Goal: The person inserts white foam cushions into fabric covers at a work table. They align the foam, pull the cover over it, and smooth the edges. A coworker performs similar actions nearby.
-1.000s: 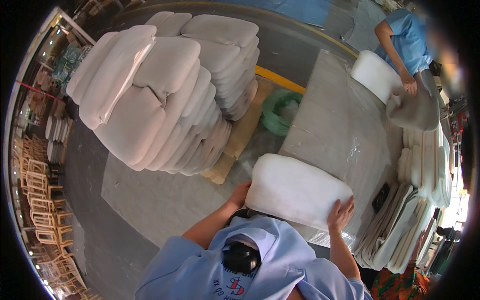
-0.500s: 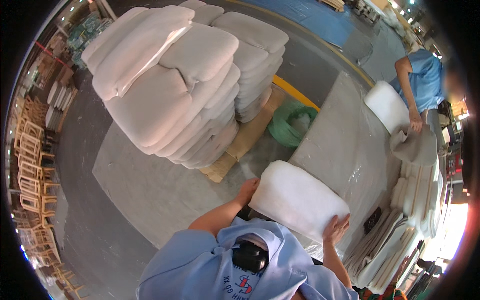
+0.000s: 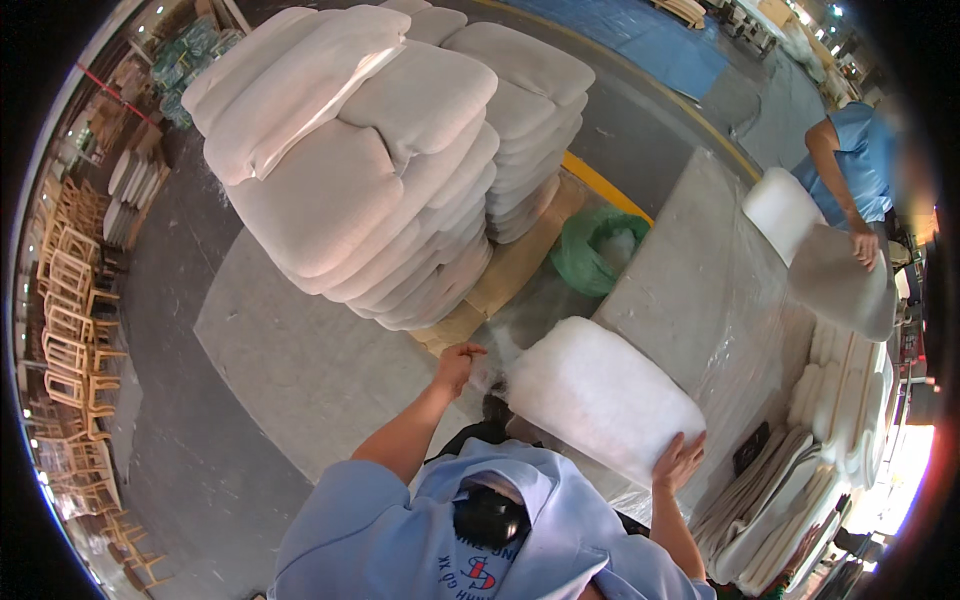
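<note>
Nearest: wearer's light-blue shirt (image 3: 580,520), forearms reaching forward. Right hand (image 3: 680,460) lies against the right end of a white, fluffy cushion pad (image 3: 605,395), fingers slightly apart, resting on its edge rather than gripping round it. Left hand (image 3: 456,368) is off the pad, just beyond its left end, fingers curled in; a pale, translucent wisp (image 3: 485,374) shows at the fingertips, but whether it is pinched cannot be told. Pad lies tilted in front of the torso, over the near part of a grey surface (image 3: 725,265) covered in clear film. To the right: folded grey pieces (image 3: 745,495), with a pile of white pads (image 3: 835,395) beyond. Past the pad: green plastic bag (image 3: 590,265), then brown cardboard (image 3: 530,255) under tall stacks of pale cushions (image 3: 340,190). Farther right, a co-worker (image 3: 850,165) has one hand on a grey cover (image 3: 840,285) beside another white pad (image 3: 780,215). Far left: wooden chair frames (image 3: 70,310) in rows.
</note>
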The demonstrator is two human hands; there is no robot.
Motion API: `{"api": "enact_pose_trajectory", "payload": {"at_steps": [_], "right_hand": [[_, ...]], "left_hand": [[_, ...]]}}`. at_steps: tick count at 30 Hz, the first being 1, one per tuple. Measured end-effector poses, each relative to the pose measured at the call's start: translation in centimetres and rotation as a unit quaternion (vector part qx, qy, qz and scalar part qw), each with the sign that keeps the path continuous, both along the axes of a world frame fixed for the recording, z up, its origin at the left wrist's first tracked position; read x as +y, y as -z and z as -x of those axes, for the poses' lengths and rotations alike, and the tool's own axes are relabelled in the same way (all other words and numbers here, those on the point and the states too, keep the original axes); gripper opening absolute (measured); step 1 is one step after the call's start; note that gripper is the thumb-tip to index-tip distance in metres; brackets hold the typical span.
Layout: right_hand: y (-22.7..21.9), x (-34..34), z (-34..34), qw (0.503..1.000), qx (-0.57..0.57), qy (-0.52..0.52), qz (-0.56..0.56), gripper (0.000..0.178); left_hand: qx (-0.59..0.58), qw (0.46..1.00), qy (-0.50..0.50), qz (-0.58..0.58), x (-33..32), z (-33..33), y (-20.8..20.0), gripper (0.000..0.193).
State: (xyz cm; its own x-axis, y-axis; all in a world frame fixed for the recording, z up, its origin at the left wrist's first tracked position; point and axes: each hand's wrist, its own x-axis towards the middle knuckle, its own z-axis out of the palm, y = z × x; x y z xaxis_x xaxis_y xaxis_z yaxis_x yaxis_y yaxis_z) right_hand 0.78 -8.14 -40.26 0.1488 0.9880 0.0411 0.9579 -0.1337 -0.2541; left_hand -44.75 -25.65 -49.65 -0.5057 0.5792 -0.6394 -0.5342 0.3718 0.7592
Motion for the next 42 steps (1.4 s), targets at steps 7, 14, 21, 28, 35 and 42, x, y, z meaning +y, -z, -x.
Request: {"api": "enact_pose_trajectory", "payload": {"at_steps": [7,14,21,28,35,42], "right_hand": [[0.0,0.1,-0.3,1.0,0.006,0.008,0.003,0.078],[0.2,0.1,-0.6,1.0,0.025,0.017,-0.006,0.076],[-0.6,0.3,0.2,0.998,0.06,0.0,-0.005,0.078],[-0.2,0.0,-0.5,1.0,0.021,0.011,-0.003,0.08],[-0.2,0.6,0.0,1.0,0.022,0.011,-0.006,0.08],[0.4,-0.1,-0.7,0.999,0.032,0.026,0.004,0.077]], "left_hand": [[-0.266,0.963,0.005,-0.05,5.7,-2.7,-3.7,0.026],[-0.254,0.953,0.15,-0.068,8.0,-5.1,-6.6,0.07],[-0.185,0.946,0.249,-0.097,7.6,-5.5,-2.6,0.051],[0.059,0.948,0.306,-0.063,9.5,-5.3,-2.7,0.044],[0.273,0.861,0.424,-0.067,9.6,-4.9,-1.1,0.041],[0.146,0.936,0.314,0.056,4.4,-5.9,-1.8,0.047]]}}
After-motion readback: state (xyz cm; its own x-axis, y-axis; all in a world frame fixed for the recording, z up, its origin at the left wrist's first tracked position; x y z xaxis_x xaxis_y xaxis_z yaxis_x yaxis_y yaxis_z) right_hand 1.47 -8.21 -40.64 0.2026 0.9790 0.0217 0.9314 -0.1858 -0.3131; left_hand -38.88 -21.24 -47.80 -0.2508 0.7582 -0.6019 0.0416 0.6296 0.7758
